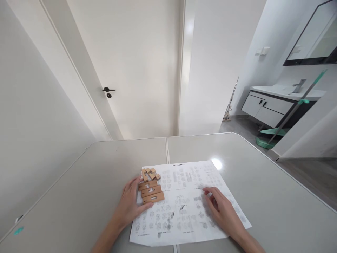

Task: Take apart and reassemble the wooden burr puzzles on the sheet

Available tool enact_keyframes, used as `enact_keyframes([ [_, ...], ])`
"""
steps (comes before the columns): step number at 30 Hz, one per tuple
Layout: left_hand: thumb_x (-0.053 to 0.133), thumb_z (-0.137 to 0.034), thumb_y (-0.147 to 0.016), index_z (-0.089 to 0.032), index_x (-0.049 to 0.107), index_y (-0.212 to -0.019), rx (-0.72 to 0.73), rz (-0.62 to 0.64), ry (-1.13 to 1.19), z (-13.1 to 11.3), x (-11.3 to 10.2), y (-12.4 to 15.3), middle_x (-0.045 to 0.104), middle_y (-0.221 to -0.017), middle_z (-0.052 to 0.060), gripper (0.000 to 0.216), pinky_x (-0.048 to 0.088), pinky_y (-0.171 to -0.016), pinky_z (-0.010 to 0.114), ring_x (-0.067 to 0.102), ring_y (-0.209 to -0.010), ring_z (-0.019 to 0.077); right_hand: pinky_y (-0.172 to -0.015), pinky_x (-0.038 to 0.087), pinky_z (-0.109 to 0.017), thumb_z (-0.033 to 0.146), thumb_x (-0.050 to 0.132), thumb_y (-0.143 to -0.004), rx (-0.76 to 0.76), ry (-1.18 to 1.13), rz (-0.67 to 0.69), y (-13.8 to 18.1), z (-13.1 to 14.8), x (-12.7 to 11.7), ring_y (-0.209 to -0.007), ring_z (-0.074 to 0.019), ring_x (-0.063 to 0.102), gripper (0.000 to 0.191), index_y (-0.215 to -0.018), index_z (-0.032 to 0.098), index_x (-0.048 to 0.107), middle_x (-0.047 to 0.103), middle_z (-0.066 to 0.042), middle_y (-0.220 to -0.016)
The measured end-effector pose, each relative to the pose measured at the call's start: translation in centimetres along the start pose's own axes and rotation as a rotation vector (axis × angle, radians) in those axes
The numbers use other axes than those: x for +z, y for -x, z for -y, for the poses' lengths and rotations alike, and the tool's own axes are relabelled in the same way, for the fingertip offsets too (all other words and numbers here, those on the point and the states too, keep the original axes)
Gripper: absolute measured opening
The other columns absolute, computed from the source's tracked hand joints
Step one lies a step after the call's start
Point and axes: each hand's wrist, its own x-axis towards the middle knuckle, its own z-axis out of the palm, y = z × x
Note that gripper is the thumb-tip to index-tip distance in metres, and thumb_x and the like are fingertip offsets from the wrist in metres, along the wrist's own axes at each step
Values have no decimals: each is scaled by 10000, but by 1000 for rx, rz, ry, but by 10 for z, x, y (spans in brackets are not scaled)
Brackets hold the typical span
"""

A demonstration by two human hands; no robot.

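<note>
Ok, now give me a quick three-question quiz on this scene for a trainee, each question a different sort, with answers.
1. Which of the person's hands is nearer the wooden pieces?
2. True or false: the wooden pieces lie at the right edge of the printed sheet.
3. Fill in the blank: the door handle is ____ in colour.

Key:
1. The left hand.
2. False; they lie toward its left edge.
3. Black.
</note>
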Motion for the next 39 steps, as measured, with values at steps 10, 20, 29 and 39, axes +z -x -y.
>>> enact_keyframes([
  [10, 700, -531, -854, -305, 445, -1454, 2, -110, 49, -27, 12, -29, 525, -1483, 111, 690, 424, -1123, 554, 443, -1399, 370, -609, 509, -317, 502, 417, -1022, -2, -37, -70, -1, 4, 4, -645, -188, 583, 306, -1047, 276, 622, 677, -47, -951],
  [20, 620, -460, -909, -264, 735, -1028, 44, -108, 92, -40, 32, -84, 690, -1238, 65, 256, 403, -1124, 490, 588, -1214, 289, -633, 520, -317, 469, 410, -1035, -1, -53, -34, -1, 5, -1, -680, -196, 596, 277, -1054, 276, 609, 677, -55, -963],
  [29, 550, -531, -906, -226, 681, -1156, -145, -279, 259, 13, 1, -70, 697, -1277, 99, 415, 535, -989, 439, 660, -1159, 291, -642, 513, -314, 450, 421, -1037, 19, -78, -24, -2, 6, -4, -704, -200, 604, 267, -1023, 278, 624, 679, -39, -924],
  [39, 506, -585, -874, -192, 691, -1009, -306, -363, 401, 29, -6, -63, 748, -843, 45, 454, 586, -800, 349, 716, -797, 227, -591, 503, -318, 500, 420, -1032, 44, -66, -39, -2, 2, -5, -631, -209, 594, 334, -1018, 273, 664, 673, -27, -785],
])
